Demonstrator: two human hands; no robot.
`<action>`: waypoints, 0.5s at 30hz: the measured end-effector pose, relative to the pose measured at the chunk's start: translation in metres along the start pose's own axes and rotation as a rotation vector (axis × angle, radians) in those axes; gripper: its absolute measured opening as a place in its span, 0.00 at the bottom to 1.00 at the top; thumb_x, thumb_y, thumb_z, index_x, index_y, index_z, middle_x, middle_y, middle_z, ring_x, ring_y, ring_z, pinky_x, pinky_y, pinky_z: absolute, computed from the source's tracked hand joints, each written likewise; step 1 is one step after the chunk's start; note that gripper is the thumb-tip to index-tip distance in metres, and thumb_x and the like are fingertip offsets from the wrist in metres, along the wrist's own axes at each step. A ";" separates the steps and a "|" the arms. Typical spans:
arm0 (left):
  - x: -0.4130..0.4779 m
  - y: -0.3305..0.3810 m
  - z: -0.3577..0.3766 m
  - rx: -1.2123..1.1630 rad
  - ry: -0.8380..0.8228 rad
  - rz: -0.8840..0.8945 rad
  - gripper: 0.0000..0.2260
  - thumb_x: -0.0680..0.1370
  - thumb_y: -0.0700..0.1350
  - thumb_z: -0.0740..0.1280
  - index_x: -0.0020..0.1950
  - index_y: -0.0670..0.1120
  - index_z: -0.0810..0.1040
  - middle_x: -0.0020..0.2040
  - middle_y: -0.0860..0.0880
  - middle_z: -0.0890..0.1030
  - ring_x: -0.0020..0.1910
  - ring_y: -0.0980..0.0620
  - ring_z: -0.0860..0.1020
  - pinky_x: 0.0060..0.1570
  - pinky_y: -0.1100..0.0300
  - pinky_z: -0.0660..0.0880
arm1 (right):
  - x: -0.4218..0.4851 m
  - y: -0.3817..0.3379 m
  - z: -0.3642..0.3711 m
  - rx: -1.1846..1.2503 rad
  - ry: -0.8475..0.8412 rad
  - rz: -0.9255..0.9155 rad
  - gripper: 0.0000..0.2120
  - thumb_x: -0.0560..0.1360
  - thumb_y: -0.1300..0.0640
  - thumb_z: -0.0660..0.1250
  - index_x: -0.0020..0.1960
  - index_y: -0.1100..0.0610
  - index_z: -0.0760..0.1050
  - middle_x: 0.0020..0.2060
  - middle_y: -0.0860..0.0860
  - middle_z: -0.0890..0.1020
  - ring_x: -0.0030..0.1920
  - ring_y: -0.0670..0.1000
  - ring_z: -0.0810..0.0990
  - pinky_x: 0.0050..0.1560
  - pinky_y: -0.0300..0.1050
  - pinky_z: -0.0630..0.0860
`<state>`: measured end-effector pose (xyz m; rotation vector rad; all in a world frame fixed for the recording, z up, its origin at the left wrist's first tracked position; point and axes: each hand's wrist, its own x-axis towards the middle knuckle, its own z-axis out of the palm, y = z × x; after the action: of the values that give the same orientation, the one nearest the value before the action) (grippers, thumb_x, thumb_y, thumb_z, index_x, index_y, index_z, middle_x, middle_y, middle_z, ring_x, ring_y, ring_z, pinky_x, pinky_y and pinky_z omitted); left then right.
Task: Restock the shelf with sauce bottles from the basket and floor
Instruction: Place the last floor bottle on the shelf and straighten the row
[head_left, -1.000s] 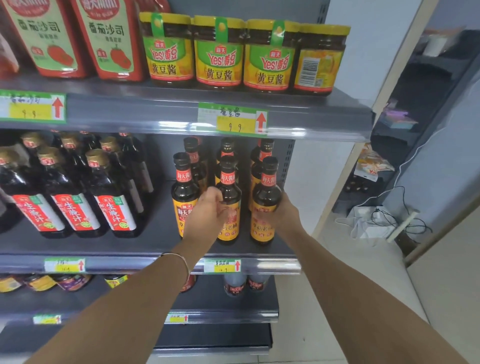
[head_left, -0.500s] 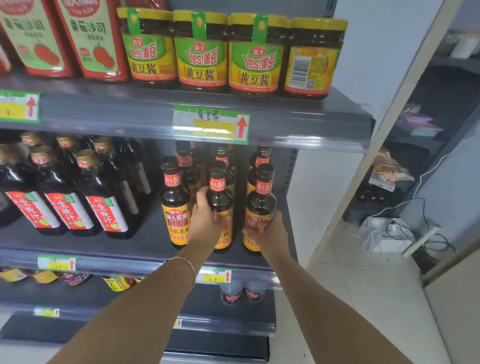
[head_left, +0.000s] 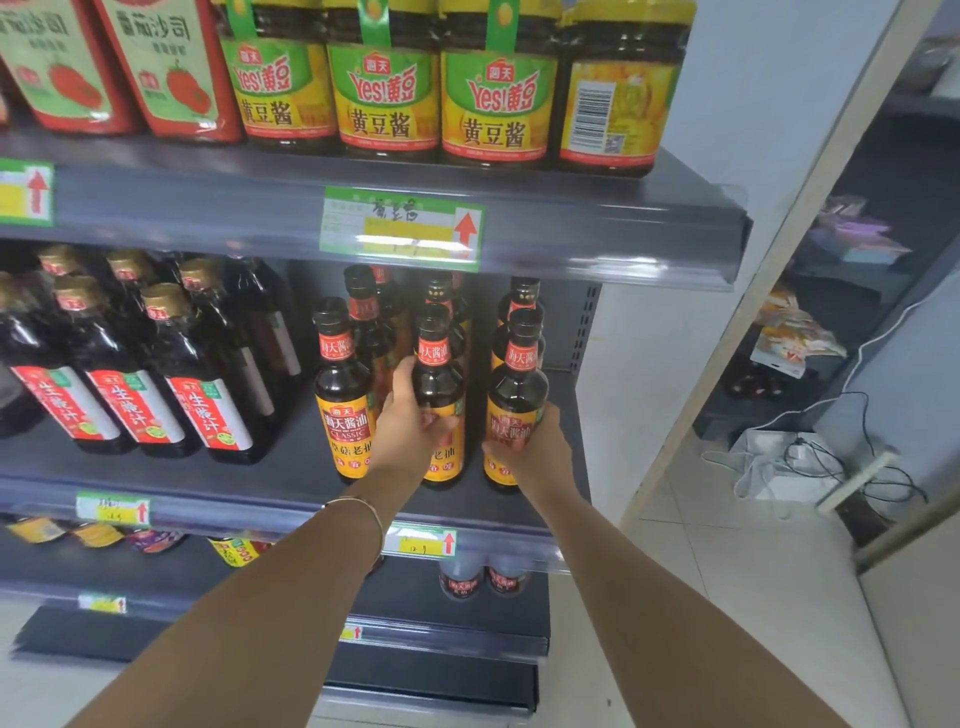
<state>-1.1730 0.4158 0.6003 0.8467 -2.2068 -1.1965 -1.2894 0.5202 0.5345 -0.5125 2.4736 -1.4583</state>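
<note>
On the middle shelf (head_left: 291, 483) stand dark soy sauce bottles with orange labels and red neck bands. My left hand (head_left: 410, 421) is wrapped around the middle front bottle (head_left: 439, 374), which stands upright on the shelf. My right hand (head_left: 530, 449) grips the lower body of the right front bottle (head_left: 519, 395), also upright. A third front bottle (head_left: 340, 395) stands free just left of my left hand. More of the same bottles stand in rows behind. No basket is in view.
Larger dark bottles with red-and-white labels (head_left: 197, 384) fill the shelf's left side. Yellow soybean paste jars (head_left: 384, 88) and red ketchup pouches (head_left: 171, 67) sit on the shelf above. Cables and a white box (head_left: 789, 462) lie on the floor at right.
Both hands stay on the same two bottles on the shelf. The view has shifted closer and slightly to the right; the bottles have barely moved.
</note>
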 end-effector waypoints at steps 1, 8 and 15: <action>0.000 0.000 -0.001 0.007 -0.004 0.002 0.38 0.73 0.39 0.70 0.74 0.54 0.51 0.60 0.42 0.76 0.44 0.51 0.76 0.53 0.52 0.75 | 0.000 0.000 0.000 0.000 -0.008 0.000 0.39 0.60 0.51 0.78 0.64 0.50 0.61 0.57 0.48 0.77 0.55 0.53 0.79 0.52 0.48 0.76; -0.009 -0.001 -0.008 -0.009 0.043 0.046 0.40 0.71 0.38 0.71 0.75 0.52 0.51 0.69 0.46 0.68 0.65 0.45 0.70 0.62 0.52 0.70 | -0.002 0.000 -0.007 -0.099 -0.083 0.004 0.40 0.61 0.48 0.76 0.67 0.50 0.61 0.57 0.49 0.78 0.56 0.54 0.79 0.55 0.52 0.78; -0.020 -0.008 -0.031 0.368 0.529 0.081 0.25 0.69 0.42 0.72 0.64 0.42 0.69 0.60 0.38 0.71 0.58 0.36 0.70 0.53 0.45 0.69 | -0.001 0.000 -0.011 -0.131 -0.106 -0.004 0.32 0.65 0.48 0.75 0.63 0.52 0.63 0.57 0.50 0.79 0.55 0.55 0.80 0.49 0.48 0.76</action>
<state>-1.1362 0.4091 0.6061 1.0596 -2.0064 -0.4522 -1.2923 0.5292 0.5401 -0.6035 2.4956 -1.2422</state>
